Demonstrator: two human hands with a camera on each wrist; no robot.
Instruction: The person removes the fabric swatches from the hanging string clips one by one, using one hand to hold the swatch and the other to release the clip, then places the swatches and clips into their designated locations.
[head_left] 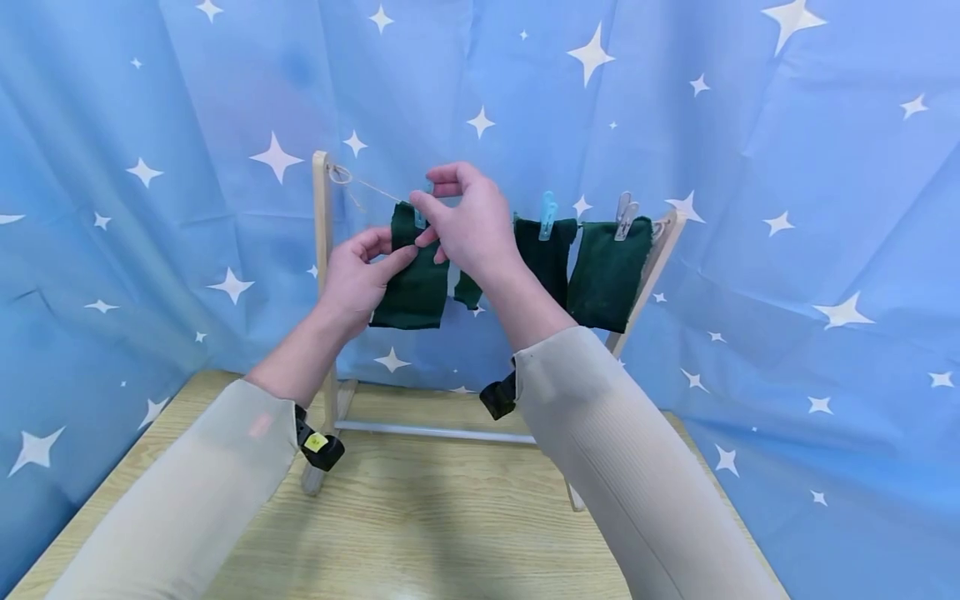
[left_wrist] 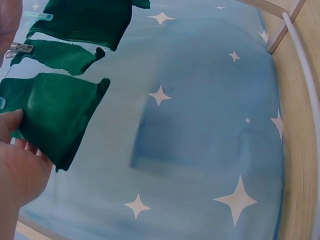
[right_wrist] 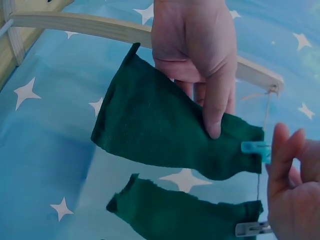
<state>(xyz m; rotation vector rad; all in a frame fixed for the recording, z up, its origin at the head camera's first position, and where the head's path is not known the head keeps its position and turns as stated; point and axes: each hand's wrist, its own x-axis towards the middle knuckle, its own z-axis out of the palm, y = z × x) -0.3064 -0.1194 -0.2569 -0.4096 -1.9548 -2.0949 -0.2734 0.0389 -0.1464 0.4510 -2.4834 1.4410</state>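
A dark green cloth piece [head_left: 412,292] hangs at the left end of a thin string [head_left: 378,191]. My left hand [head_left: 356,279] pinches its left side, thumb in front and fingers behind. At its top edge is a light blue clothespin [right_wrist: 252,147], which my right hand [head_left: 480,221] holds by the outer end with thumb and fingertips. A narrower green cloth [right_wrist: 185,210] hangs alongside under a grey clothespin [right_wrist: 250,229]; in the head view my right hand and forearm hide most of it.
Farther right hang two more green cloths, one under a blue clothespin [head_left: 547,217], the other under translucent clothespins [head_left: 626,218]. The string spans a wooden frame [head_left: 322,217] with a pale lower bar [head_left: 435,431], standing on a wood-grain table [head_left: 420,517]. Behind is a blue star-patterned curtain [head_left: 750,350].
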